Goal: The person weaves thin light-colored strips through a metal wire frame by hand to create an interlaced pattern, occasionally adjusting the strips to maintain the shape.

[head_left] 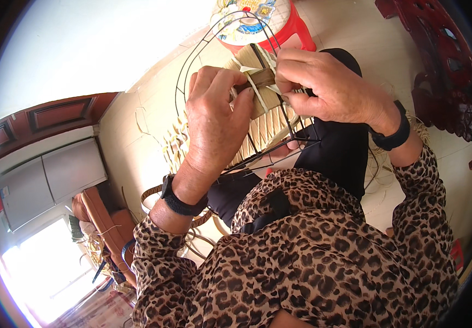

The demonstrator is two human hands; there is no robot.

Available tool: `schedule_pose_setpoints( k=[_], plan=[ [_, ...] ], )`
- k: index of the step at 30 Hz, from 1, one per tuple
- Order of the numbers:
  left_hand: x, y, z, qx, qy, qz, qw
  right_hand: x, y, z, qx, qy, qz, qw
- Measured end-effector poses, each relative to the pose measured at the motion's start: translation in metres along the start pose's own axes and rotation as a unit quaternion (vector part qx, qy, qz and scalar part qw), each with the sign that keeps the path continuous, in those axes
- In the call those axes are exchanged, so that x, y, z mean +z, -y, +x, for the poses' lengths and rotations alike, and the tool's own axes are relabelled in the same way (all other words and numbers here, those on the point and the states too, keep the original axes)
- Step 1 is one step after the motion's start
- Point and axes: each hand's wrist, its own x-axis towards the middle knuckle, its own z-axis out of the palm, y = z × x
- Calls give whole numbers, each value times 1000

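Left fingers (242, 105) pinched a brown strip (263, 78); right fingers (296, 71) curled by its right end, whether closed on anything I could not tell. A pale-woven wire frame (264, 130) lay beneath both; a red stool (298, 31) stood beyond them.

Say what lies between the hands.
Head view: a brown strip and a thin white strip cross a pale panel between the left hand and right hand.
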Motion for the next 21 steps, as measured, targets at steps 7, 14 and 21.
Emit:
schedule_pose_setpoints(
  k=[7, 14, 21],
  plan=[
    [-16, 2, 11, -109, 47, -51, 992, 9, -4, 3, -19, -72, 19, 997],
    [-14, 12, 15, -59, 75, -44, 995, 23, 15, 11, 9, -159, -173, 972],
    [-10, 11, 18, -66, 91, -43, 993, 24, 15, 11, -50, -152, -219, 963]
  ],
)
